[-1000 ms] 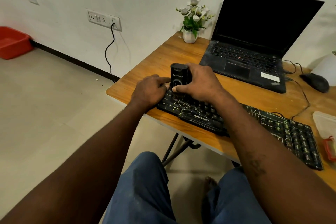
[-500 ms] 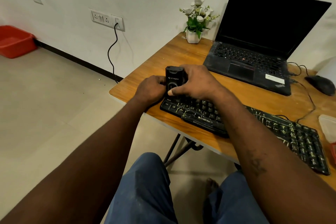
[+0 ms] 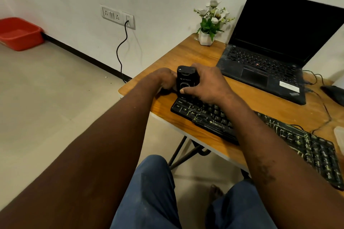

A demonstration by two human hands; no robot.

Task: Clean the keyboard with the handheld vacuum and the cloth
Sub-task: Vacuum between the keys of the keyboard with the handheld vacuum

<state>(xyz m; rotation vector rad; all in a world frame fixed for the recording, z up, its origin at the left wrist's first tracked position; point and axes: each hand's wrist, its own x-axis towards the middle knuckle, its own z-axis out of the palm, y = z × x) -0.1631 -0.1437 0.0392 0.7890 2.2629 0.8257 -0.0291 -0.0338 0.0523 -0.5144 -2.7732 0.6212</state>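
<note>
Handheld vacuum (image 3: 187, 82): black, upright, its lower end on the far-left corner of the keyboard (image 3: 290, 135). Right hand (image 3: 206, 83): wrapped round the vacuum body from the right, fingers curled behind it, thumb laid across its front face; a firm hold. Left hand (image 3: 163, 80): pressed against the vacuum's left side with fingers curled under; whether they actually grip the unit is hidden and cannot be told. Keyboard: black, pale yellow-green key legends, brand lettering on its front lip, lying slantwise along the near edge of the wooden worktop (image 3: 186, 55); its middle section is covered by the right forearm. Behind it, well apart, an open black laptop (image 3: 270, 57) with a dark screen. At the far left corner of the worktop, beside the laptop, a small white pot of white flowers (image 3: 208, 24). A dark mouse (image 3: 335, 93) sits at the right edge, partly cut off. On the wall, a socket plate (image 3: 118, 16) with a black cable (image 3: 122, 48) hanging to the floor. A red tub (image 3: 18, 33) stands on the floor against the wall at far left.
</note>
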